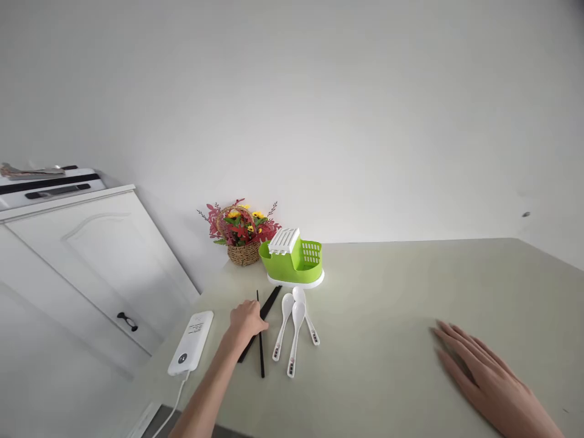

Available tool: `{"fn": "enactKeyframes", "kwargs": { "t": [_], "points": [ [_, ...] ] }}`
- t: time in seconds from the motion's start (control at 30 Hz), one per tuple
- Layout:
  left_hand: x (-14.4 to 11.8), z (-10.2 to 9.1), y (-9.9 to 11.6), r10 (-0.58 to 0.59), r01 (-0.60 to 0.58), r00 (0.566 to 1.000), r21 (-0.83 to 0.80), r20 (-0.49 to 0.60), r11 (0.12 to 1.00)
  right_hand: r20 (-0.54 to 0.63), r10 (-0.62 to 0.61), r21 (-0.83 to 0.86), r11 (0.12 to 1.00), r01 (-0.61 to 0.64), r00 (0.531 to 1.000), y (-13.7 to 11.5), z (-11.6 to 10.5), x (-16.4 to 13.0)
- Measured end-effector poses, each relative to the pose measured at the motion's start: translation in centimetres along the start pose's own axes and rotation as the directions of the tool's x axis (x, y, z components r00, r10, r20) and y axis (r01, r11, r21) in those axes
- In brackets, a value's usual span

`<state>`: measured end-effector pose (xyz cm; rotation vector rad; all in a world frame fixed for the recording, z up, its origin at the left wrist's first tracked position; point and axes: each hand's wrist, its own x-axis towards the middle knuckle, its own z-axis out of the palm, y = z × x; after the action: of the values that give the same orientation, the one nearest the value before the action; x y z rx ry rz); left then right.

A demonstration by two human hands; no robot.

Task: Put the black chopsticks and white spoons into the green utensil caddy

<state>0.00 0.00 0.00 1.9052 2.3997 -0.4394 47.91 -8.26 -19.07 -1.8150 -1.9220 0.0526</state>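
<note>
On table (392,316), near-left, left hand (246,322) curls over black chopsticks (261,340), fingers closing, grip looks just started. Spoons (294,325) lie just right; green caddy (294,258) beyond. Right hand (490,377) flat, open, holds nothing. Next prob. needs firm pinch + lift.

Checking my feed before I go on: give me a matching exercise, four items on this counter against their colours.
Items:
1. chopsticks
2. spoons
3. cutlery drainer
4. flower basket

Colours:
A. green with a white base
B. woven tan
C. black
D. white

Pairs: 1-C, 2-D, 3-A, 4-B. The left hand rests on the chopsticks; the right hand lies flat on the counter.
</note>
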Motion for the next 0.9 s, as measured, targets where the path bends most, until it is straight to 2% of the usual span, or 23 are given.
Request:
{"fn": "enactKeyframes", "kwargs": {
  "t": [0.33,0.53,0.73,0.9],
  "points": [
    [-0.5,0.5,0.7,0.059,-0.057,0.997,0.063,-0.039,0.996,0.003,0.022,0.017,1.000,-0.022,1.000,-0.6,-0.4,0.2],
    [-0.7,1.5,1.1,0.076,-0.072,0.995,0.068,-0.061,0.995,0.000,0.037,0.027,0.999,-0.037,0.999,-0.8,-0.6,0.2],
    [-1.1,3.3,0.3,0.042,-0.044,0.994,-0.015,-0.100,0.999,-0.009,0.008,0.033,0.999,-0.008,1.000,-0.5,-0.5,0.0],
    [-1.8,4.4,-0.7,-0.018,-0.014,0.985,-0.184,-0.171,0.983,-0.035,-0.005,0.051,0.999,0.007,0.999,-0.3,-0.2,0.0]
  ]
}}
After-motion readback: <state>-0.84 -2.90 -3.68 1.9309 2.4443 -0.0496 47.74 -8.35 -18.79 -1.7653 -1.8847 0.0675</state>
